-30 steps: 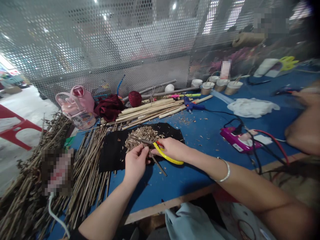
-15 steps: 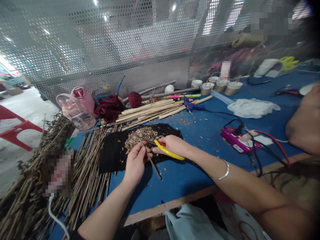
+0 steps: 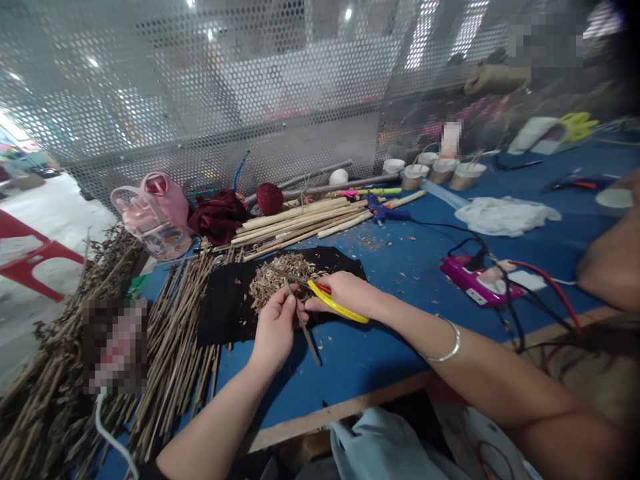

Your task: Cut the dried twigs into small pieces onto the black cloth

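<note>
"How far along?"
"A heap of brown chips (image 3: 277,275) lies on the black cloth (image 3: 220,303); many long, dry brown stalks (image 3: 173,340) seem uncut."
"The hands?"
"Left hand (image 3: 274,328) pinches a thin grey-brown stick (image 3: 311,339) over the blue surface (image 3: 425,260); right hand (image 3: 349,291) grips yellow-and-red-handled cutters (image 3: 336,306)."

In the left hand (image 3: 274,327), the thin brown stick (image 3: 311,341) is slanting more steeply than a second ago, its lower end swinging leftward and nearer. A co-worker's hand (image 3: 635,191) is shifting rightward, and the pale round disc (image 3: 614,199) is showing more fully.
</note>
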